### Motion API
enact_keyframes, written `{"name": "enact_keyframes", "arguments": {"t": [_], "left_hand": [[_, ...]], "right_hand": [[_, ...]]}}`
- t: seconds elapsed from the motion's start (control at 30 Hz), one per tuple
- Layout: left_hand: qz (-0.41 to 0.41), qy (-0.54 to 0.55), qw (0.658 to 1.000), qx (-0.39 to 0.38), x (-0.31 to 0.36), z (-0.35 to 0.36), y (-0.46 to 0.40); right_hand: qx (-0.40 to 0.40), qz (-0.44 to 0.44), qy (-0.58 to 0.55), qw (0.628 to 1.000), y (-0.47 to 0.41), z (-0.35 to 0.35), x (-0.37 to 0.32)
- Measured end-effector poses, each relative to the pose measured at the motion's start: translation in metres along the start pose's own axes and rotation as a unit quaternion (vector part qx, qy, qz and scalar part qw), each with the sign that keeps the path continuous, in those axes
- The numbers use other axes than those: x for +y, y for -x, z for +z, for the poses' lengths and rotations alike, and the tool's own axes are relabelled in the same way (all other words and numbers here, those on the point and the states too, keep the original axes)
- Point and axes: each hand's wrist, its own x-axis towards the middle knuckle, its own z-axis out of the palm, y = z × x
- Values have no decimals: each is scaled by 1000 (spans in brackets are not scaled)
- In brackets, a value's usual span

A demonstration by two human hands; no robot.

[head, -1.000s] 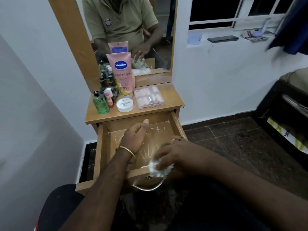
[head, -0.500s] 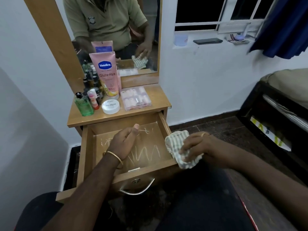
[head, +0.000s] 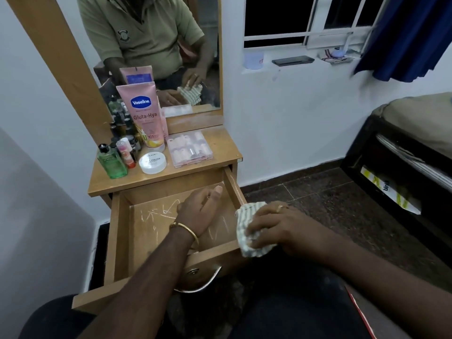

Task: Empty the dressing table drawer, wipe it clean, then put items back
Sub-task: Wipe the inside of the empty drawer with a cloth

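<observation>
Drawer open and emptied; cloth at its front right corner.

The drawer (head: 127, 231) is pulled out, its scratched floor bare. The left hand (head: 199, 209) rests inside near the right wall, fingers relaxed, holding nothing. The right hand (head: 276, 228) grips one striped cloth (head: 247, 226) against the drawer's front right corner. On the tabletop (head: 220, 145): one pink tube (head: 144, 113), one green bottle (head: 111, 162), one white jar (head: 152, 162), one clear case (head: 189, 148).

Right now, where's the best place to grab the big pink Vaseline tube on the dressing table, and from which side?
Probably grip the Vaseline tube around its upper body, coming from the front right. It stands upright on its cap, small bottles crowd its left, and the mirror sits close behind.
</observation>
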Motion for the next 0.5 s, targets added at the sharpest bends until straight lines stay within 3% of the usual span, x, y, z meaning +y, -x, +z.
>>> {"name": "enact_keyframes", "arguments": {"t": [0.13, 0.5], "left_hand": [[-1, 5, 1000, 2, -4, 0, 0], [13, -33, 999, 3, -7, 2, 0]], "right_hand": [[59, 3, 31, 998, 38, -12, 21], [91, 104, 15, 990, 32, -21, 44]]}}
